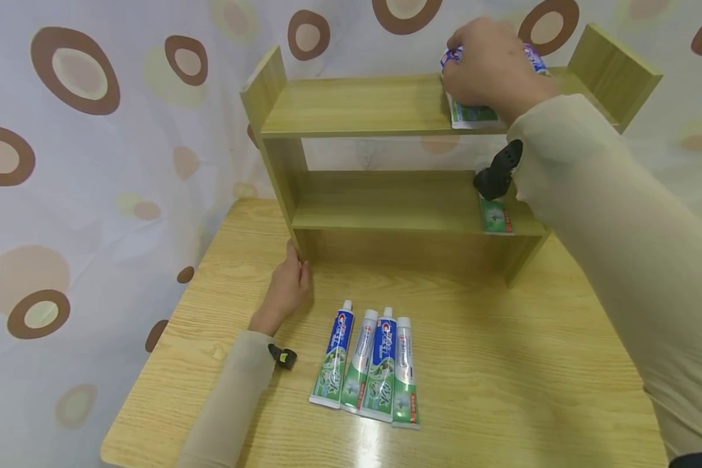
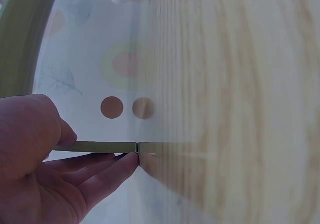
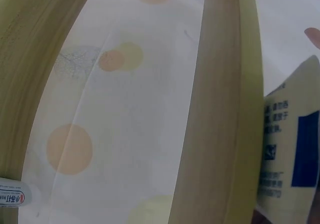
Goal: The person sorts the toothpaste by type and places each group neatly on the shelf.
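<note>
My left hand (image 1: 283, 289) grips the lower left side board (image 1: 280, 188) of a wooden two-tier shelf. In the left wrist view, thumb and fingers of the left hand (image 2: 65, 179) lie on opposite faces of that board (image 2: 100, 146), close to the tabletop. Up on the top tier, my right hand (image 1: 491, 68) holds a toothpaste tube (image 1: 472, 117), its green end showing below the fingers and the rest largely covered. Blue and purple packaging (image 1: 535, 58) shows beyond the knuckles. The right wrist view has a printed tube (image 3: 287, 149) beside the shelf board (image 3: 245, 109).
Two blue-and-green Crest tubes (image 1: 332, 361) and two slimmer silver-and-green tubes (image 1: 405, 370) lie side by side on the wooden table (image 1: 474, 377). Another green tube (image 1: 496, 216) lies on the middle tier (image 1: 386, 198), partly behind the right wrist camera (image 1: 497, 174). A patterned curtain (image 1: 140, 143) hangs behind.
</note>
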Action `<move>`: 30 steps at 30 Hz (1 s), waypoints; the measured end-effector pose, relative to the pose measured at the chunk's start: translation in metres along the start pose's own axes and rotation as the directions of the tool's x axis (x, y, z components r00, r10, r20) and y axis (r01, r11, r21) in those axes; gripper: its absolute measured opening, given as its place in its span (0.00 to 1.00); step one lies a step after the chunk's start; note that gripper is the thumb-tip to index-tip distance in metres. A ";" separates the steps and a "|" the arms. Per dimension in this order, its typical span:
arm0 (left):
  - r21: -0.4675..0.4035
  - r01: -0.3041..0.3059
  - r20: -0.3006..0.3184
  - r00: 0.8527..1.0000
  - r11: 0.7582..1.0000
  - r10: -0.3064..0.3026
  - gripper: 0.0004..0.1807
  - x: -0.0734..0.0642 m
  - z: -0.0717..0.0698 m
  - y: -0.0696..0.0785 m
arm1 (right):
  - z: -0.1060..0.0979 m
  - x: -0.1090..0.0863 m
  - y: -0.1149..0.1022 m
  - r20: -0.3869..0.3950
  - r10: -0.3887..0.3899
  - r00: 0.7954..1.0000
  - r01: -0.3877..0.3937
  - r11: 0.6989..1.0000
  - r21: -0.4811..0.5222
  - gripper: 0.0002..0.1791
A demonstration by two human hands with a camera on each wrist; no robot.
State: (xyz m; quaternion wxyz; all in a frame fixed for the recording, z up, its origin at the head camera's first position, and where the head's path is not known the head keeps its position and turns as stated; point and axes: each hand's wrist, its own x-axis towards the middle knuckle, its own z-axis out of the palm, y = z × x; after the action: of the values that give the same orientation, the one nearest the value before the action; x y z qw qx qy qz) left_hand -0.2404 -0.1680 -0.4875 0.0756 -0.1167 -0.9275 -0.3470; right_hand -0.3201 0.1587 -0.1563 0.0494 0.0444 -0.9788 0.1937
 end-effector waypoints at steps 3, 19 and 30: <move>0.000 -0.001 -0.001 1.000 1.000 0.001 0.32 -0.001 0.001 0.001 | 0.001 0.000 0.000 -0.007 -0.003 1.000 0.003 1.000 0.005 0.36; -0.014 0.005 -0.001 1.000 1.000 -0.005 0.32 -0.003 -0.001 -0.002 | 0.008 -0.011 -0.003 -0.111 -0.016 0.994 0.021 0.999 0.047 0.35; -0.002 0.013 -0.001 1.000 1.000 -0.013 0.31 -0.002 -0.005 0.000 | -0.001 -0.030 -0.004 -0.358 -0.094 0.929 0.138 0.986 0.099 0.30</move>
State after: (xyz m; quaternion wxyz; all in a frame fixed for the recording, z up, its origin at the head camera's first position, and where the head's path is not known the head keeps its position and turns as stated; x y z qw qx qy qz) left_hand -0.2387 -0.1718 -0.4846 0.0736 -0.1105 -0.9279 -0.3483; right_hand -0.2895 0.1574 -0.1577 0.2321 0.0698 -0.9362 0.2546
